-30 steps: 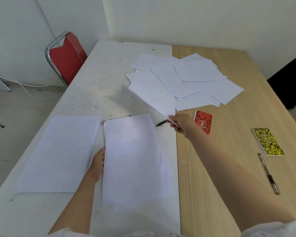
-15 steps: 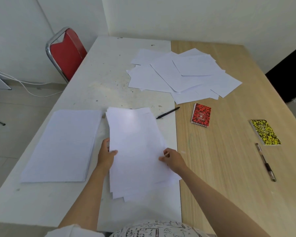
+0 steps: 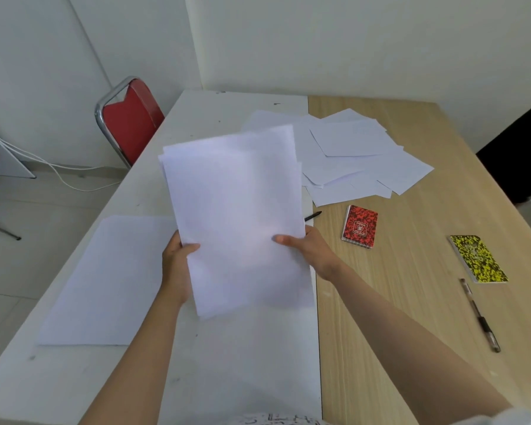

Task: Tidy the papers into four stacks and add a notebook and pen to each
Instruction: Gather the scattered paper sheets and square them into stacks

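Observation:
A sheaf of white papers point(image 3: 236, 216) is lifted upright off the table. My left hand point(image 3: 175, 265) grips its left edge and my right hand point(image 3: 307, 250) grips its right edge. A flat stack of papers point(image 3: 105, 283) lies on the white table to the left. Loose sheets point(image 3: 350, 154) are scattered at the back. A red notebook point(image 3: 360, 227) and a yellow notebook point(image 3: 478, 259) lie on the wooden table. A black pen point(image 3: 313, 215) peeks out behind the held sheaf. Another pen point(image 3: 480, 315) lies near the yellow notebook.
A white table point(image 3: 227, 363) and a wooden table point(image 3: 396, 302) stand side by side against the wall. A red chair point(image 3: 129, 118) with a metal frame stands at the far left, and cables run over the floor beyond it.
The right hand dropped a sheet onto the second stack, then both hands took the stack by its sides and lifted it off the table, tilted upright.

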